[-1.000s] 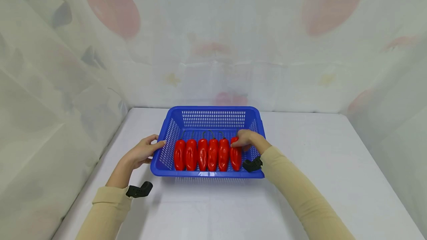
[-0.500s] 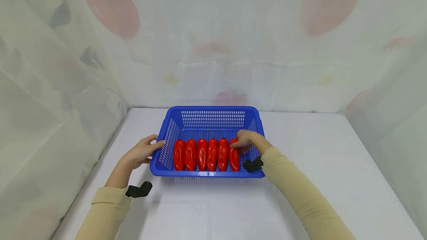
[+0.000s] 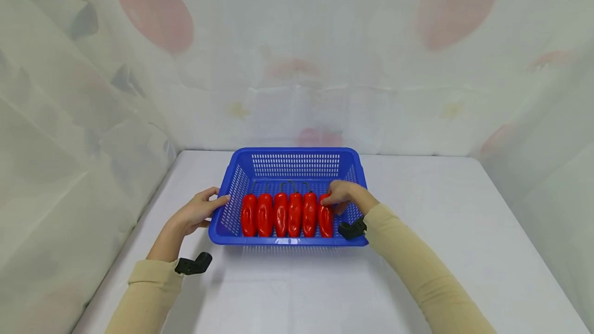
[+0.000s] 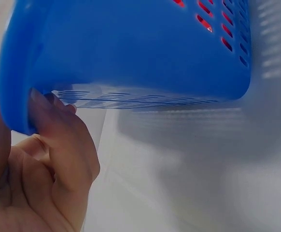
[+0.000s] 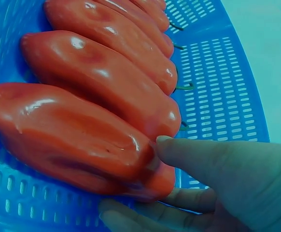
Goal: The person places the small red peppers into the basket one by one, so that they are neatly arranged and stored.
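Observation:
A blue perforated plastic basket point(image 3: 297, 241) sits on the white table, with several red peppers side by side in a row inside it, green stems toward the back. My left hand point(image 3: 198, 210) grips the basket's left rim, thumb on top and fingers curled under it, as the left wrist view shows. At the right end of the row, my right hand point(image 3: 345, 195) holds the stem end of the rightmost red pepper point(image 3: 326, 220) between thumb and fingers. In the right wrist view this pepper point(image 5: 77, 135) lies on the basket floor beside its neighbour point(image 5: 102, 77); its stem is hidden.
White table surface point(image 3: 445, 210) extends on both sides of the basket and in front of it. A pale curtain point(image 3: 297, 55) with faded fruit prints hangs behind and at both sides. The basket's back wall point(image 3: 297, 165) rises behind the peppers.
The rightmost pepper has shifted slightly left, closer to the row, with my right hand on it. My left hand keeps its hold on the rim.

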Demonstrator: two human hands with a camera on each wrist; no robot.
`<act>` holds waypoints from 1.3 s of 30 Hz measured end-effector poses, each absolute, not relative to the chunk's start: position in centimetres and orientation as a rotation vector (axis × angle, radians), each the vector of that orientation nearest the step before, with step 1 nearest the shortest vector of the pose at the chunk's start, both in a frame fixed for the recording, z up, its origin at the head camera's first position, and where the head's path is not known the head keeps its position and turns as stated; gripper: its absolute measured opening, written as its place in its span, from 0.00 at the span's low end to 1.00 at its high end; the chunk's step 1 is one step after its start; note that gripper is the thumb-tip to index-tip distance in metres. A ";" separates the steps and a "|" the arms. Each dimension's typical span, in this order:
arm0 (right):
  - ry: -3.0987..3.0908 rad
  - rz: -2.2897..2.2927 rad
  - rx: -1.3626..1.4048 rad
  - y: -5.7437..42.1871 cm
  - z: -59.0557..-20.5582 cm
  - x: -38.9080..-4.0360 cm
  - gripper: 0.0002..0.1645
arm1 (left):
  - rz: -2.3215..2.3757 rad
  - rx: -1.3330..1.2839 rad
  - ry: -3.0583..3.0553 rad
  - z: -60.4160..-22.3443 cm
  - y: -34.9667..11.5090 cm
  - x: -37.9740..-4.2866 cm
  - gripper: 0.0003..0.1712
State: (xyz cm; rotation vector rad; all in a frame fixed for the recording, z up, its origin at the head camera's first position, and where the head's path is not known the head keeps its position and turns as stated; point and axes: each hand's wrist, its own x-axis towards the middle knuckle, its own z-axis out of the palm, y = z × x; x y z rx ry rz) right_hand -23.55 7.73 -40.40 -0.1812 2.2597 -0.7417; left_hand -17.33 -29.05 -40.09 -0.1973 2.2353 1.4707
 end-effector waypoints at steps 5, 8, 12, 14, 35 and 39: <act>2.257 -0.743 -0.182 7.7 -40.3 -23.7 0.22 | 1.461 -0.199 2.249 -40.1 -29.1 -17.3 0.28; 2.273 -0.736 -0.198 7.7 -40.1 -23.7 0.24 | 1.450 -0.189 2.274 -40.2 -29.1 -17.3 0.28; 2.336 -0.683 -0.275 7.8 -39.4 -23.7 0.28 | 1.410 -0.169 2.332 -40.1 -29.1 -17.3 0.27; 2.379 -0.659 -0.324 7.9 -38.9 -23.6 0.30 | 1.377 -0.157 2.373 -40.1 -29.2 -17.3 0.28; 2.739 -0.928 -0.640 11.4 -36.1 -21.5 0.20 | 0.887 0.063 2.890 -39.0 -28.5 -17.2 0.36; 2.778 -0.988 -0.639 12.6 -35.8 -21.1 0.19 | 0.828 0.134 2.966 -38.8 -28.4 -17.0 0.34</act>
